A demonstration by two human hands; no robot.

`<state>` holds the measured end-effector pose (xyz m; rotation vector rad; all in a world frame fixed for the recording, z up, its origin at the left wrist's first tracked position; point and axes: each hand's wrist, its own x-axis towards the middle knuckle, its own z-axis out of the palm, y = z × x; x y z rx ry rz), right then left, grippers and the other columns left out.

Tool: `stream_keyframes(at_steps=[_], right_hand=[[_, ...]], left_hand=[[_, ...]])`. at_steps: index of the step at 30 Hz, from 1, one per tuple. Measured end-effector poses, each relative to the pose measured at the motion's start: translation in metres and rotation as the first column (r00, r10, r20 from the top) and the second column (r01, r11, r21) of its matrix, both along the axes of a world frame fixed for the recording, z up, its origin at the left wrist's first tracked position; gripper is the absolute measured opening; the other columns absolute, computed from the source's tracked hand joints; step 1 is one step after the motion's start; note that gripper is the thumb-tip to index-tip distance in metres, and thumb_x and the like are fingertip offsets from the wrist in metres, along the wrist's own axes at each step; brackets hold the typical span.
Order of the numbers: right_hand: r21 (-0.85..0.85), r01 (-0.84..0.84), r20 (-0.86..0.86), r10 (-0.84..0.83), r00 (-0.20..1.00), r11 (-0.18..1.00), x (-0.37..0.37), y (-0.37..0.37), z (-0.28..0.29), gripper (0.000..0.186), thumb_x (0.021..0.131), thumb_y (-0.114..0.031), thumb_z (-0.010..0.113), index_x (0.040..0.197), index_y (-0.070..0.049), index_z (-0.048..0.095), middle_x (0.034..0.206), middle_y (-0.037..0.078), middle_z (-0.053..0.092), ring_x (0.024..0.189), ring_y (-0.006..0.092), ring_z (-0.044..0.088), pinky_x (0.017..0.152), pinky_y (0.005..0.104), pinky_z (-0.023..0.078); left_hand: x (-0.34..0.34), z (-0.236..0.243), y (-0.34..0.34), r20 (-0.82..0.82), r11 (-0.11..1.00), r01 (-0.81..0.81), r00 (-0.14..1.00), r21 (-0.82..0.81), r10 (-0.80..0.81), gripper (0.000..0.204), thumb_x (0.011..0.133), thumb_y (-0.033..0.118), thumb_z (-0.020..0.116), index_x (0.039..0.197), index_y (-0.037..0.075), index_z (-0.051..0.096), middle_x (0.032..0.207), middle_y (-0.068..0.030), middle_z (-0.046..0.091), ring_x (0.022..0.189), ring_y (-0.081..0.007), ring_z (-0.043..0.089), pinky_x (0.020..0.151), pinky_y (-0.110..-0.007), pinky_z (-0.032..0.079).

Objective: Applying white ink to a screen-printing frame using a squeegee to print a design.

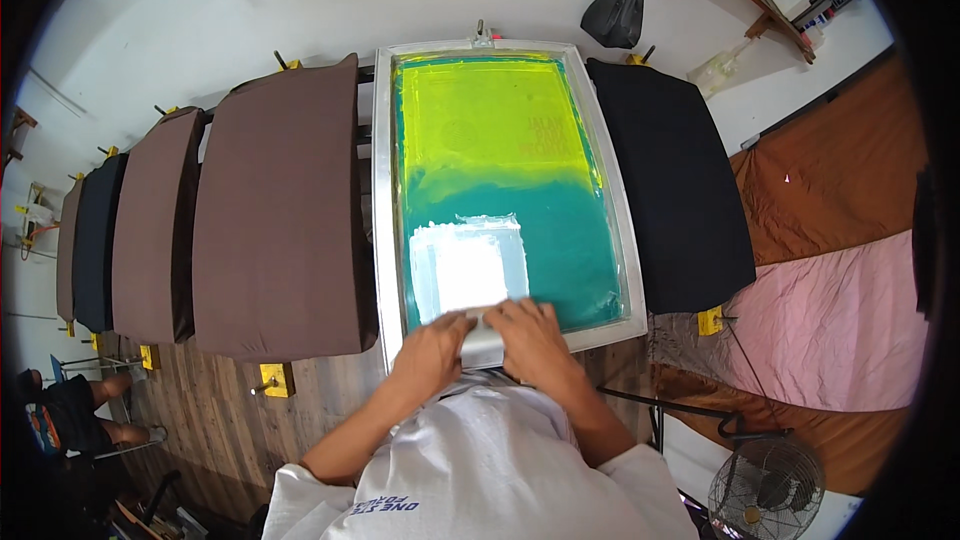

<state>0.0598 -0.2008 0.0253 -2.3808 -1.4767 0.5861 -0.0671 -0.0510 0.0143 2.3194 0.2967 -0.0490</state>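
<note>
A screen-printing frame point(382, 190) with a pale metal rim lies in front of me. Its mesh is yellow-green at the far part and teal point(560, 230) nearer to me. White ink point(470, 270) covers a squarish patch at the near left of the mesh. Over the near end of that patch, my left hand point(432, 345) and my right hand point(530, 335) are closed side by side on a squeegee point(484, 348). Its silvery body shows between them; the blade is hidden.
Brown shirts on boards point(285, 210) stand to the left, and a black one point(670, 180) to the right. A clamp point(484, 35) holds the frame's far end. A fan point(766, 490) is at the lower right. Another person point(75, 415) sits at the far left.
</note>
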Motion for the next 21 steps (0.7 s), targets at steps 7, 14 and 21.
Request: stream_keyframes(at_steps=[7,14,21], right_hand=[[-0.014,0.034,0.049,-0.033,0.998,0.999,0.078,0.073,-0.010,0.039,0.073,0.004,0.065,0.109,-0.011,0.064,0.106,0.010,0.063,0.106,0.0333,0.058,0.085,0.0497,0.044],[0.024,0.041,0.043,-0.042,0.998,0.999,0.052,0.053,-0.020,0.047,0.068,0.006,0.064,0.114,-0.004,0.064,0.111,0.012,0.062,0.107,0.0344,0.056,0.086,0.0462,0.048],[0.015,0.062,-0.056,-0.062,0.997,0.998,-0.003,0.001,-0.014,0.058,0.065,0.008,0.064,0.122,-0.004,0.059,0.126,0.011,0.054,0.115,0.0329,0.051,0.091,0.0463,0.044]], left_hand=[[0.083,-0.023,0.066,0.023,0.994,-0.073,0.997,0.086,0.072,0.039,0.073,-0.007,0.062,0.110,0.003,0.066,0.097,-0.0223,0.070,0.089,-0.0403,0.068,0.079,-0.046,0.056],[0.055,-0.034,0.044,0.154,0.993,-0.085,0.985,0.077,0.073,0.052,0.067,-0.013,0.060,0.117,0.001,0.064,0.114,-0.0204,0.068,0.099,-0.0397,0.067,0.088,-0.043,0.055],[-0.005,-0.027,-0.018,0.062,0.986,-0.065,0.996,0.153,0.056,0.065,0.064,-0.014,0.060,0.128,-0.003,0.058,0.136,-0.0256,0.055,0.123,-0.0400,0.057,0.102,-0.044,0.049]])
